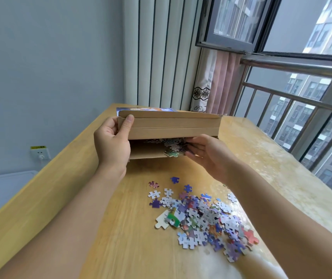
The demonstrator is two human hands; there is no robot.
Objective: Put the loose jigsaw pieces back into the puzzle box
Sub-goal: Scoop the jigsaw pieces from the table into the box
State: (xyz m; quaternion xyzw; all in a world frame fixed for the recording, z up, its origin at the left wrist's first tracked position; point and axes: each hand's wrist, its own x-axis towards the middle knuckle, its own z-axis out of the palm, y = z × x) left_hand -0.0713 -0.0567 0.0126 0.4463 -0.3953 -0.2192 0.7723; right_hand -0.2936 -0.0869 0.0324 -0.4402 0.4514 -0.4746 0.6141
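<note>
the left hand (111, 142) grips the left end of the puzzle box (171, 125), thumb curled over the raised cardboard flap and the fingers hidden behind it, holding the flap up. the right hand (207, 154) sits at the right side of the box mouth, palm turned inward, fingers fairly straight and close together, their tips at the jigsaw pieces inside the box (172, 147); whether they pinch any piece cannot be told. the box rests on the desk (80, 198) with its open side facing the person, a blue printed face showing along its far top edge. nearer the person than the box, and to its right, a heap of loose jigsaw pieces (205, 216) lies on the desk, a few strays scattered between heap and box. beyond the box hang a pale curtain (161, 51) and a pink curtain (221, 83), with a window railing (294, 101) to the box's right. a wall socket (40, 153) sits far left of the box.
</note>
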